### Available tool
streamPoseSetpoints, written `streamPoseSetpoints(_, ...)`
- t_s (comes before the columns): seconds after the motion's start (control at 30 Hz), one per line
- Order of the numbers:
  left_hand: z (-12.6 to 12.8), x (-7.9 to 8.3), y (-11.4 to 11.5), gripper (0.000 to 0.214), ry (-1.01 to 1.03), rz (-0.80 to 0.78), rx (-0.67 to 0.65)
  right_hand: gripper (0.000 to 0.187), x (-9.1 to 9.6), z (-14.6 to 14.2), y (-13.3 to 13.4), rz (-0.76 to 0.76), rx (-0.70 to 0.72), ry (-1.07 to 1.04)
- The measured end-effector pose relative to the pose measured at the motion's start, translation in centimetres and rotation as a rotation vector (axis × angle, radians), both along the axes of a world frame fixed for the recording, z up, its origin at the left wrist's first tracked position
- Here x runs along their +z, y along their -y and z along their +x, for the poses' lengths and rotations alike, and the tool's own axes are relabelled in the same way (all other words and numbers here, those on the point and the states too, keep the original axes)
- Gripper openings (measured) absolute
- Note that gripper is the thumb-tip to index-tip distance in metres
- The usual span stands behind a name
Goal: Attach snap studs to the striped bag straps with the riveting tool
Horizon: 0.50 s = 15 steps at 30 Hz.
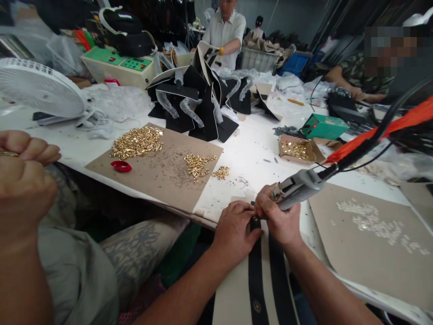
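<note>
My right hand is wrapped around a grey electric screwdriver, its cable running up to the right. The tool's tip is hidden by my fingers, over a black strap. My left hand holds down that strap, thumb and fingertips around a small gold fitting. Beneath both hands a beige panel with two black strips lies across my lap and the table's edge. Another round brass-coloured fitting sits on the strap closer to me.
Gold hardware is heaped on a cardboard sheet beside a red dish. Black panels stand behind. Clear small parts lie at right. A neighbour's hands are at far left; a fan stands nearby.
</note>
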<state>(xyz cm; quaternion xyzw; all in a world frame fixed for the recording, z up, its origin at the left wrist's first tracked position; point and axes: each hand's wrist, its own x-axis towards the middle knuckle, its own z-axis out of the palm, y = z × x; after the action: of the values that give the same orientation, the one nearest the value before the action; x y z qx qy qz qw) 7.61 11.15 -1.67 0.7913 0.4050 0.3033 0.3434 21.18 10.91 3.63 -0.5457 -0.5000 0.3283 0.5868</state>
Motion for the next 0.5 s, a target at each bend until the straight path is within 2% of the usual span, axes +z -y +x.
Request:
streamPoseSetpoints(0.2,0.1,-0.4,0.1,0.034,-0.001,-0.013,0.006,0.025,-1.0,0.1,-0.4,0.028,0.083,0.015)
streamPoseSetpoints(0.33,0.1,-0.6,0.1,0.03,-0.007,-0.013,0.02,0.022,-0.7,-0.3,-0.9,0.002,0.098,0.082)
streamPoseSetpoints(0.5,0.2,-0.7,-0.1,0.043,-0.004,0.027,0.019,0.014,-0.4,-0.7,-1.2,0.012,0.13,0.095)
